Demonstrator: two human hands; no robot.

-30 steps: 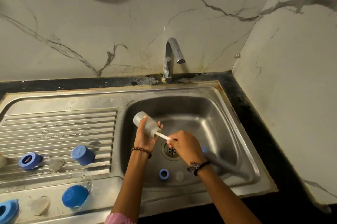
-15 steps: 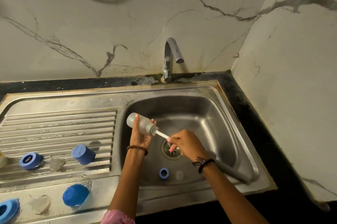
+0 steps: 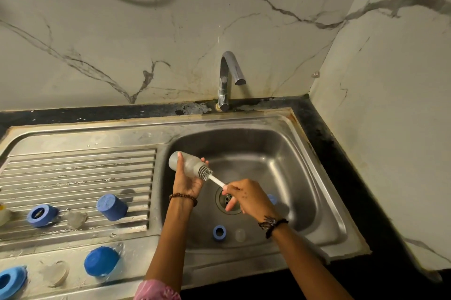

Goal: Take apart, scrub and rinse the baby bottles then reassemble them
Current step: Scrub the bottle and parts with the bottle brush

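My left hand (image 3: 186, 181) grips a clear baby bottle (image 3: 188, 165) lying sideways over the sink basin (image 3: 280, 153), its mouth pointing right. My right hand (image 3: 246, 198) holds the white handle of a bottle brush (image 3: 211, 177), whose grey bristle head sits at the bottle's mouth. A blue screw ring (image 3: 219, 232) and a clear teat (image 3: 240, 235) lie on the basin floor, and another blue part (image 3: 272, 199) peeks out behind my right hand.
Blue caps (image 3: 111, 207) (image 3: 101, 261), blue rings (image 3: 42, 215) (image 3: 11, 281) and clear teats (image 3: 75, 219) (image 3: 55, 273) lie on the ribbed drainboard (image 3: 78, 177) at left. The tap (image 3: 228, 79) stands behind the basin, not running. A marble wall closes the right side.
The bottle has tipped flatter and shifted left. My right hand has drawn the brush outward, so the bristle head now shows at the bottle's mouth.
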